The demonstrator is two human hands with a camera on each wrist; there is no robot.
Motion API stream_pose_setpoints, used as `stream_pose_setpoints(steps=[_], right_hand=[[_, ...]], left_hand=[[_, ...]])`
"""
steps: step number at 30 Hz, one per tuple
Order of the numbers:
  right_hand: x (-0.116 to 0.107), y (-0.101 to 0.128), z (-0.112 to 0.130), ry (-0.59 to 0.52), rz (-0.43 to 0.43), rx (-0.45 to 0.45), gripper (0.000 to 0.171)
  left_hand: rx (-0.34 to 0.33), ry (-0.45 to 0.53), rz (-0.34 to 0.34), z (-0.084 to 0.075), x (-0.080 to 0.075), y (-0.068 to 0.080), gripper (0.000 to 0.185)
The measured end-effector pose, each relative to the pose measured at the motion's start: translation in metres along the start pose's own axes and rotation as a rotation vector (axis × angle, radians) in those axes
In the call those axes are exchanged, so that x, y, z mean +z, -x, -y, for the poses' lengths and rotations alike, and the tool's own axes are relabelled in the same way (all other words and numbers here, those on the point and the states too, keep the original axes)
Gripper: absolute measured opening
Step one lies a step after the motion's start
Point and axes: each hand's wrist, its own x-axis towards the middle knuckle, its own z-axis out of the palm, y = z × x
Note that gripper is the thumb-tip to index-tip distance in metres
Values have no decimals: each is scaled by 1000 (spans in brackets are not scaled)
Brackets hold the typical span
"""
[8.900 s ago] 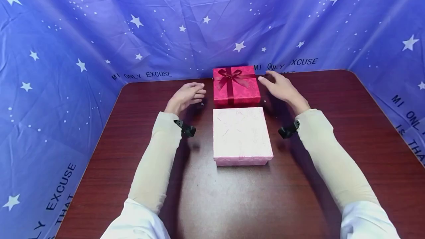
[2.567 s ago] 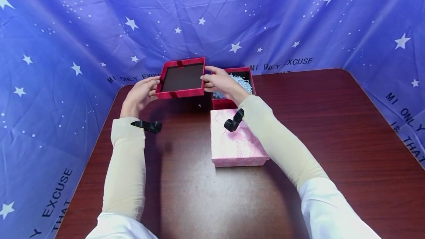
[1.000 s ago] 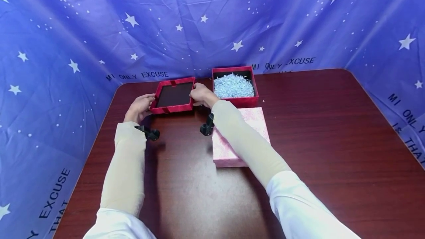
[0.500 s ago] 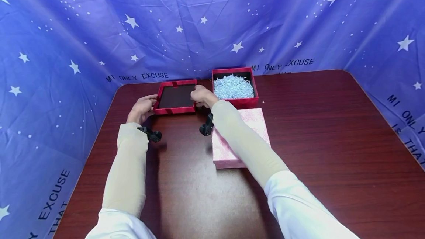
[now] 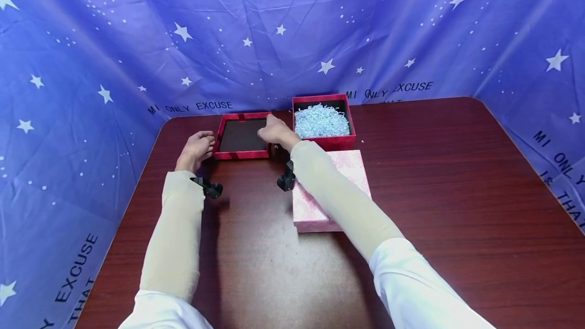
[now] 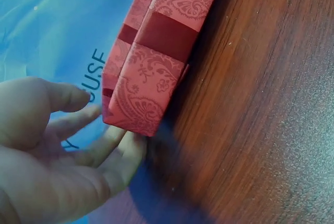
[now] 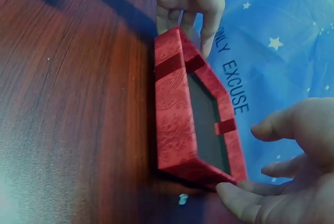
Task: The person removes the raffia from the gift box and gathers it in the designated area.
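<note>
Pink box (image 5: 331, 192): closed, nearest on the table (image 5: 457, 192), under the right forearm. Left hand (image 5: 196, 149): fingers loosely extended, tips touching the left side of the red lid (image 5: 241, 136), gripping nothing. Right hand (image 5: 274, 131): fingers relaxed at the lid's right edge. Lid: upturned, flat on the table. Red box (image 5: 323, 121): open, pale shredded paper (image 5: 320, 118) inside, just right of the lid.
</note>
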Motion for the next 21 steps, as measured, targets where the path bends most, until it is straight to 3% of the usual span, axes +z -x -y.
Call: stream_pose_setpoints(steps=[6,9,15,21], right_hand=[[-3,2,8,78,-86,-138,62],[-6,5,12,85,-116,-178,61],[-21,11,12,64,-194,-233,58],[-40,19,7,1,-237,-257,55]], left_hand=[[73,-155,-216,-12,2,7,47],[100,-217,-282,-21,4,11,47],[157,-204,-278,-42,17,18,45],[217,-160,-215,-63,36,23,42]])
